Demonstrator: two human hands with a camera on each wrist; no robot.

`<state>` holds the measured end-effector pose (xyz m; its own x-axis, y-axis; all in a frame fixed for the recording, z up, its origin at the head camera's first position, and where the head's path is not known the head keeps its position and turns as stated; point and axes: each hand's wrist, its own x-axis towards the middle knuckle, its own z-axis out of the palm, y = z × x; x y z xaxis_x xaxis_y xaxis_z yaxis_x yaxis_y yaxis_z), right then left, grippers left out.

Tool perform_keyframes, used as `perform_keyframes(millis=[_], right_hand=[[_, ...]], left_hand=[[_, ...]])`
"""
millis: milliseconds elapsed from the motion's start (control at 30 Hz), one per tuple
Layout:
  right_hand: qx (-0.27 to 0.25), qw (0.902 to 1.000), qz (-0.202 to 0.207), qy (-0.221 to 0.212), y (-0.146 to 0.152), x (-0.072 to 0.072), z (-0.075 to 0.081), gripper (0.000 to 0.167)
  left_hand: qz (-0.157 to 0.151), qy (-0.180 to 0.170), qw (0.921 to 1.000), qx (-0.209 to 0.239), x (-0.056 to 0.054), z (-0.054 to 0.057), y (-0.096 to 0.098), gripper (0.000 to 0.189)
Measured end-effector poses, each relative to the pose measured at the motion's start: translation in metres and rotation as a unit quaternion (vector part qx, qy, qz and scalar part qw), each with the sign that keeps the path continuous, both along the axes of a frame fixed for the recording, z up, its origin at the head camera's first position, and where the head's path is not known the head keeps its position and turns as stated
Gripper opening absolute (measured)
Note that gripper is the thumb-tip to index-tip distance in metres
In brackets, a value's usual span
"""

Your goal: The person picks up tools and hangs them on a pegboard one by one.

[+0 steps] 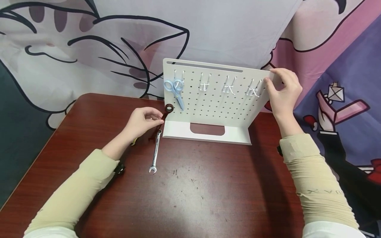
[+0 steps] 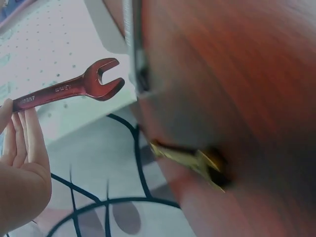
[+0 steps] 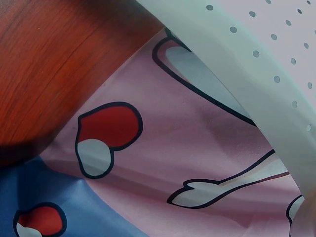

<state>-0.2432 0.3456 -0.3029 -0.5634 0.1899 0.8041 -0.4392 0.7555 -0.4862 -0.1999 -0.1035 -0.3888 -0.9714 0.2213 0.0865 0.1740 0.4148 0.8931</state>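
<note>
My left hand pinches a dark red combination wrench between thumb and fingers, left of a white pegboard. The wrench's ring end points up toward the board in the head view; its open jaw shows in the left wrist view. Below that hand, a silver combination wrench lies on the table near the board's base. A yellow tool, blurred, lies mostly hidden behind the left wrist in the head view. At the board's upper right corner, my right hand grips the edge. Light blue scissors hang at the board's left.
Several white wire hooks line the board's upper part. Its base stands on the dark red-brown table. Behind the table hangs a printed cloth with cartoon figures, close to the board's back.
</note>
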Motion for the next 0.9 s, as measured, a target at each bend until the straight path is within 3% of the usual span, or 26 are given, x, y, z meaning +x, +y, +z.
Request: perform_keyframes(millis=[133,400,667,900], right_hand=[[-0.001,1.0,-0.001,-0.002,-0.001,0.001,0.0,0.023],[-0.001,1.0,-0.001,0.0,-0.002,0.001,0.001,0.024],[-0.002,1.0,-0.002,0.001,-0.001,0.001,0.0,0.023],[0.0,1.0,0.0,0.002,-0.001,0.001,0.0,0.024]], left_hand=[[0.001,0.004,0.9998,0.02,-0.004,0.004,0.016,0.019],[-0.024,0.022,0.9962,0.08,-0.008,0.018,0.051,0.019],[-0.032,0.029,0.9932,0.108,-0.014,0.029,0.084,0.02],[-0.029,0.026,0.9928,0.113,-0.018,0.034,0.101,0.019]])
